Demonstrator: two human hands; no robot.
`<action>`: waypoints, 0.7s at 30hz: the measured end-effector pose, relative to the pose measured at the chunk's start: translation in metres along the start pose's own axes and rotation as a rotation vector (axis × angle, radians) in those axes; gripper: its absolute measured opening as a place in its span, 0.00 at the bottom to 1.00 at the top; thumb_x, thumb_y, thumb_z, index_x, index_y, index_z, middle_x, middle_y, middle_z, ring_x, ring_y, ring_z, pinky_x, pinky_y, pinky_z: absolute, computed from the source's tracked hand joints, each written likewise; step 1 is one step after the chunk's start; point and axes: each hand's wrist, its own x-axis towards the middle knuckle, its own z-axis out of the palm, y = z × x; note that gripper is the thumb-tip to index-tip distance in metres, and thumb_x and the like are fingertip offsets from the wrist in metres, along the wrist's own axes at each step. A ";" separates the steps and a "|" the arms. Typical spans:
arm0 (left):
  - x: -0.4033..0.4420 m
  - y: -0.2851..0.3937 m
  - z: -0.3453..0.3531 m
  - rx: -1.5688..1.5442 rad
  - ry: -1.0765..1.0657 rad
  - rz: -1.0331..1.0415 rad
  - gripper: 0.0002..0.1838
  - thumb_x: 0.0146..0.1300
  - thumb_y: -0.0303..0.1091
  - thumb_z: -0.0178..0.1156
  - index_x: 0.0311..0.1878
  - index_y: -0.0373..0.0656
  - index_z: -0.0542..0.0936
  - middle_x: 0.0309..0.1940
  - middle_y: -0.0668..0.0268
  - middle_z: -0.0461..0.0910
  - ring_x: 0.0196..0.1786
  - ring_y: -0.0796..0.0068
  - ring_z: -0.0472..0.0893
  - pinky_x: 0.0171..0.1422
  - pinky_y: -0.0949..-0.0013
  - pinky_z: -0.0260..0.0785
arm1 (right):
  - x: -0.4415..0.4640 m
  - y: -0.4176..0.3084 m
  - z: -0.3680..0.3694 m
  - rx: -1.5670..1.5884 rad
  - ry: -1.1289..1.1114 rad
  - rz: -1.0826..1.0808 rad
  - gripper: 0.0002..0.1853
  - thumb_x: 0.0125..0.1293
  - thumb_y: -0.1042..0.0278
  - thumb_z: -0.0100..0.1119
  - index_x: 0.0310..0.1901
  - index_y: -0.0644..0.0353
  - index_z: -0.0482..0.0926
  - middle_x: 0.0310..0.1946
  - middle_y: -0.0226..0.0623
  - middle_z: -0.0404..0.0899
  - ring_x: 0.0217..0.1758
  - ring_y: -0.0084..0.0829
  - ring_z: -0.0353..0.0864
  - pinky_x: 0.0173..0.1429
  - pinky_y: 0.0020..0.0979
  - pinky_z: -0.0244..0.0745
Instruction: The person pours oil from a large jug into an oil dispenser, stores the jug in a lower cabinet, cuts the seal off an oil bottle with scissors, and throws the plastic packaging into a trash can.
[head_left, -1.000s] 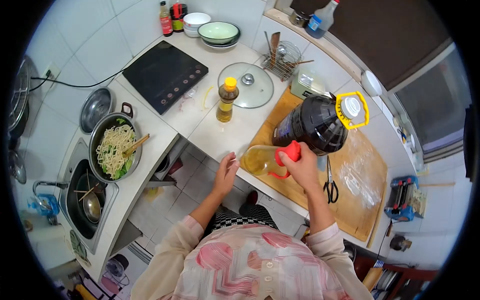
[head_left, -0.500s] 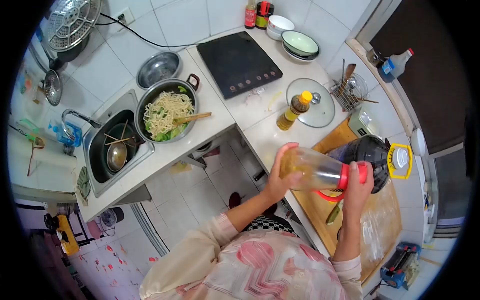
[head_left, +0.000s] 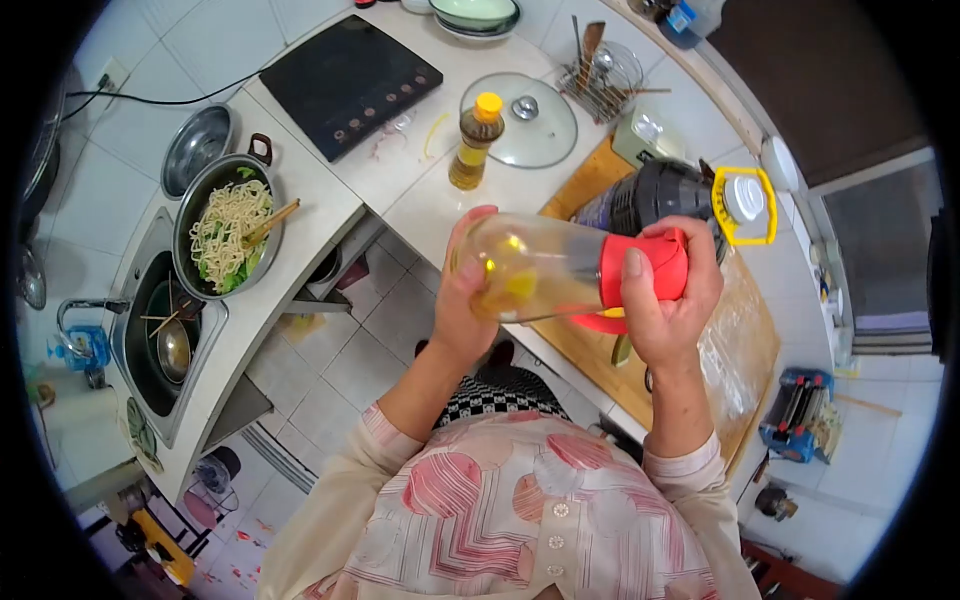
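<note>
Red-lidded jug [head_left: 550, 270] clasped by left hand [head_left: 462, 305] and right hand [head_left: 682, 295], white counter [head_left: 408, 205], tiled wall [head_left: 212, 62], perhaps a blind [head_left: 820, 85]

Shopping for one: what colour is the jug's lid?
The lid is red, in the head view.

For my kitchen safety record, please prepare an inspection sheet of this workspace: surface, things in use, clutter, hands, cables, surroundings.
Surface: white counter has small scraps near the black cooktop.
Job's things: clear jug with red top, tilted on its side, yellowish liquid inside.
Clutter: yellow-capped bottle, glass lid; large dark bottle and plastic film at the wooden board.
Hands: left hand holds the jug's base end; right hand grips its red top.
Cables: black cable runs from wall socket towards the cooktop.
Surroundings: sink contains a metal bowl; noodle pot beside it.
</note>
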 end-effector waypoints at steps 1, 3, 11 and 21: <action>-0.003 -0.002 -0.005 -0.018 0.004 -0.046 0.37 0.63 0.55 0.55 0.67 0.42 0.60 0.56 0.61 0.72 0.52 0.66 0.79 0.53 0.63 0.75 | -0.001 -0.006 -0.003 -0.008 -0.034 0.003 0.14 0.51 0.68 0.69 0.37 0.61 0.75 0.28 0.38 0.77 0.28 0.34 0.79 0.33 0.30 0.74; -0.008 -0.009 -0.021 -0.218 -0.116 -0.286 0.35 0.65 0.59 0.48 0.66 0.43 0.62 0.55 0.60 0.74 0.48 0.66 0.81 0.40 0.66 0.77 | 0.005 -0.009 -0.006 -0.003 -0.151 -0.212 0.15 0.49 0.68 0.69 0.37 0.60 0.75 0.28 0.37 0.77 0.27 0.35 0.79 0.31 0.30 0.74; -0.005 -0.016 -0.027 -0.247 -0.093 -0.345 0.37 0.66 0.67 0.38 0.67 0.47 0.63 0.56 0.58 0.75 0.46 0.66 0.82 0.23 0.69 0.76 | 0.017 -0.016 -0.043 -0.287 -0.675 -0.637 0.23 0.47 0.65 0.71 0.47 0.55 0.78 0.55 0.45 0.74 0.59 0.42 0.74 0.65 0.47 0.62; -0.006 -0.024 -0.038 -0.129 0.032 -0.412 0.41 0.63 0.73 0.35 0.67 0.52 0.65 0.54 0.61 0.77 0.43 0.65 0.82 0.23 0.66 0.73 | 0.003 -0.005 -0.035 0.111 -0.703 0.149 0.30 0.56 0.61 0.68 0.60 0.61 0.71 0.48 0.46 0.78 0.51 0.43 0.79 0.54 0.36 0.73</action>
